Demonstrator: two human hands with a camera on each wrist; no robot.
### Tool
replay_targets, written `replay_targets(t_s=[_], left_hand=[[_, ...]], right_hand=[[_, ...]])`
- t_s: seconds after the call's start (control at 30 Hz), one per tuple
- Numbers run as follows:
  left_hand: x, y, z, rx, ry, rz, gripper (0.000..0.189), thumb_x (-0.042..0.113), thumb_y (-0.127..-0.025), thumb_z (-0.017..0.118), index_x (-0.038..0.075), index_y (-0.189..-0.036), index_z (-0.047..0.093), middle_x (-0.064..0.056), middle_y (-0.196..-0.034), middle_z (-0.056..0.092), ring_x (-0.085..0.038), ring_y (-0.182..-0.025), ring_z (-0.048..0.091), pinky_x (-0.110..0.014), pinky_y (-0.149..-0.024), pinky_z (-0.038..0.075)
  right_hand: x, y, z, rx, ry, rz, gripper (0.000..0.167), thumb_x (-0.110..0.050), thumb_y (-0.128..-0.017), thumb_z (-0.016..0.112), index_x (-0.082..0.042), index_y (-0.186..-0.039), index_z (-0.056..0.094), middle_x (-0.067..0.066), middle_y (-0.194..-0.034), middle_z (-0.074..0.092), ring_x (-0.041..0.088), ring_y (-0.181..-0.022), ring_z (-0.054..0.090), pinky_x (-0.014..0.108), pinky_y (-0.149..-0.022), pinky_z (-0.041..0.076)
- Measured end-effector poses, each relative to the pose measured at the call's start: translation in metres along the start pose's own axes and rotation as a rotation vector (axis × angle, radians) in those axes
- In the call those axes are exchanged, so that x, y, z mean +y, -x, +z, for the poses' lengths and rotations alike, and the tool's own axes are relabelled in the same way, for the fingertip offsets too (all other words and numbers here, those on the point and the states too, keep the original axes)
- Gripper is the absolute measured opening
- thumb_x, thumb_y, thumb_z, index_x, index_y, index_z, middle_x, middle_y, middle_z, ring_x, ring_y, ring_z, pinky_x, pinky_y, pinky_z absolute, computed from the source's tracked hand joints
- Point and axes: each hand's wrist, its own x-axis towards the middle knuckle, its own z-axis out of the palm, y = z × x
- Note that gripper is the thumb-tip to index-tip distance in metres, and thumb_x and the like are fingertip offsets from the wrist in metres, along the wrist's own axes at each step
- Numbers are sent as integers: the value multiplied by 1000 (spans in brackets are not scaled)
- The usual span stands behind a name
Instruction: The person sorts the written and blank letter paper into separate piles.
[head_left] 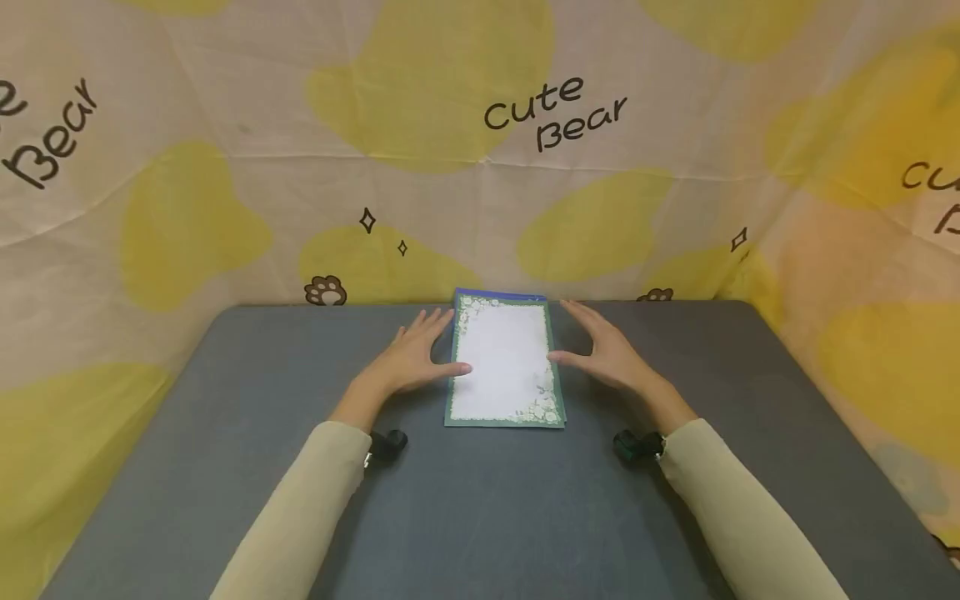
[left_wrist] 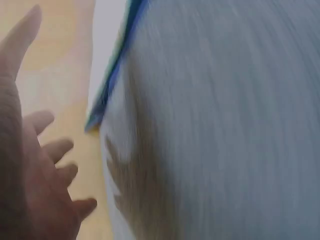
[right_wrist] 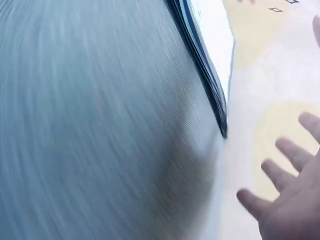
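A stack of paper sheets (head_left: pixel 501 358) lies flat near the table's far edge; its top sheet is white with a green floral border. A blue edge peeks out behind it at the top. My left hand (head_left: pixel 408 357) is spread at the stack's left side, its thumb tip overlapping the sheet's left border in the head view. On the opposite side, my right hand (head_left: pixel 611 354) has its fingers extended and its thumb tip by the right edge. Whether either thumb touches the paper, I cannot tell. The right wrist view shows several layers along the stack's side (right_wrist: pixel 205 70).
The dark grey table (head_left: pixel 495 517) has rounded far corners. Behind it and at both sides hangs a cream cloth (head_left: pixel 435 192) with yellow patches and "Cute Bear" lettering. Dark wrist-worn devices sit at the left wrist (head_left: pixel 388 445) and right wrist (head_left: pixel 636 447).
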Motion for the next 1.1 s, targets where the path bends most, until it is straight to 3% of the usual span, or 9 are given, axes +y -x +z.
replay_targets(t_s=[0.07,0.13,0.23,0.4,0.63,1.1], left_hand=[[4,-5,8,13,75,34,103,70,-85,66,23,-163,19,-6,-171,18,-33,-160,5,-65,-127,5],[7,-10,16,37,145,56,99,67,-84,68,26,-162,23,-5,-171,22,-37,-160,7,-68,-125,8],[7,-14,28,62,190,67,96,62,-85,72,28,-161,26,-2,-170,25,-36,-160,9,-66,-126,7],[4,-13,41,64,98,116,97,57,-83,75,18,-160,32,-3,-168,29,-29,-160,15,-56,-130,1],[0,-9,45,60,-22,107,100,65,-77,75,17,-157,38,-3,-169,27,-29,-159,17,-53,-131,6],[-6,-14,46,82,-44,108,98,65,-77,76,18,-156,41,-3,-168,30,-30,-158,19,-53,-131,8]], right_hand=[[1,1,9,-5,-96,0,88,-51,-89,73,-29,-161,27,3,-169,26,34,-157,23,67,-121,25],[3,1,17,-4,-155,10,85,-49,-89,73,-28,-160,31,3,-168,29,33,-157,23,67,-121,24],[9,1,29,-6,-168,5,85,-47,-89,74,-27,-159,32,5,-168,28,34,-158,19,70,-120,22],[17,4,43,-21,-55,-71,91,-47,-85,78,-22,-160,31,10,-168,28,36,-158,17,71,-120,21],[16,4,48,-64,128,-163,97,-59,-80,77,-16,-157,38,12,-166,32,39,-156,23,63,-126,15],[16,-4,51,-101,168,-124,93,-57,-82,77,-17,-157,39,9,-167,29,34,-158,19,57,-129,11]])
